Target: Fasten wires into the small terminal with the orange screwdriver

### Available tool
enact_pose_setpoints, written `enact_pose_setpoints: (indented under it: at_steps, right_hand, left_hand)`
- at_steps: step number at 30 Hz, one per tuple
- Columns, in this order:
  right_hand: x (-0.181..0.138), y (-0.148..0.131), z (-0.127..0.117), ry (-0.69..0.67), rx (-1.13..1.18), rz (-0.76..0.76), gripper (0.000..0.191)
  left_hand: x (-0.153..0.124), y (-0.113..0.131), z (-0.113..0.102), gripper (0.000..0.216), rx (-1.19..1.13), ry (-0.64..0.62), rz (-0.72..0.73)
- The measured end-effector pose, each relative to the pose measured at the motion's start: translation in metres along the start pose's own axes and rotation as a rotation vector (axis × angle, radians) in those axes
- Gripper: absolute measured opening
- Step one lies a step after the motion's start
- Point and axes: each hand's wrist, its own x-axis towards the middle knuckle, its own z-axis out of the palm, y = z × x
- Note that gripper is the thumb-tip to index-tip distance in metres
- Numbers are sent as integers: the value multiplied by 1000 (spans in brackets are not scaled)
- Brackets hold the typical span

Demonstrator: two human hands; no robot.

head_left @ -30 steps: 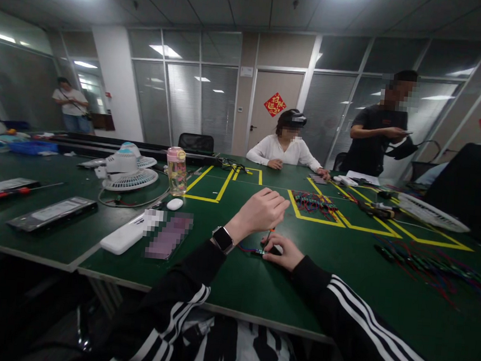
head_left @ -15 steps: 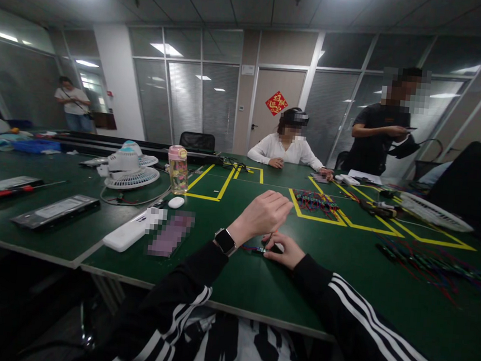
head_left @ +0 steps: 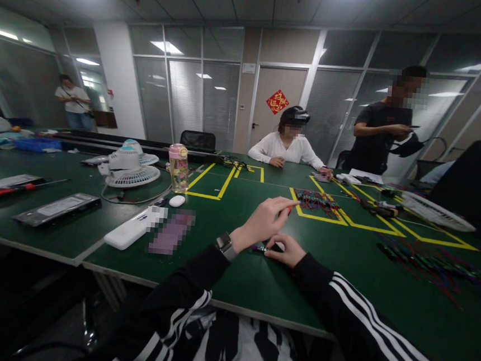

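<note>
My left hand (head_left: 264, 221), with a watch (head_left: 226, 245) on its wrist, is raised just over the green table, fingers closed around a slim orange-ended tool (head_left: 291, 208). Most of that tool is hidden by the fingers, and its kind cannot be made out. Close below, my right hand (head_left: 288, 251) rests at the table top and pinches a small circuit board (head_left: 261, 248) between thumb and fingers. A dark piece lies beneath these fingers, partly covered.
Wired circuit boards (head_left: 316, 203) lie in a yellow-taped box, with another wire bundle (head_left: 435, 262) to the right. Leftward are a phone (head_left: 171, 232), white case (head_left: 133, 230), bottle (head_left: 178, 168), fan (head_left: 129, 171) and hard drive (head_left: 56, 209). A person (head_left: 288, 145) sits opposite.
My left hand has dropped slightly and turned, so the orange end of the tool now shows beyond its fingertips. My right hand stays nearly still on the board.
</note>
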Motion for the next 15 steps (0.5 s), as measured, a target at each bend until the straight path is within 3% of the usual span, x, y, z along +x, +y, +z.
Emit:
enact_pose_setpoints:
  at_steps: [3, 5, 7, 9, 11, 15]
  right_hand:
    - [0, 5, 2, -2, 13, -12, 21]
    - [0, 6, 2, -6, 14, -14, 22]
    - [0, 5, 1, -11, 10, -16, 22]
    - [0, 4, 0, -24, 7, -21, 20]
    - [0, 3, 0, -24, 6, -26, 19]
    - [0, 4, 2, 0, 7, -9, 19]
  left_hand:
    - [-1, -1, 7, 33, -415, -15, -211]
    - [0, -3, 7, 33, -450, -50, -237]
    - [1, -4, 2, 32, -252, -34, -180]
    - [2, -4, -6, 31, 145, 7, -41]
    - [2, -4, -14, 30, 491, -115, 191]
    - [2, -3, -21, 30, 741, -157, 400]
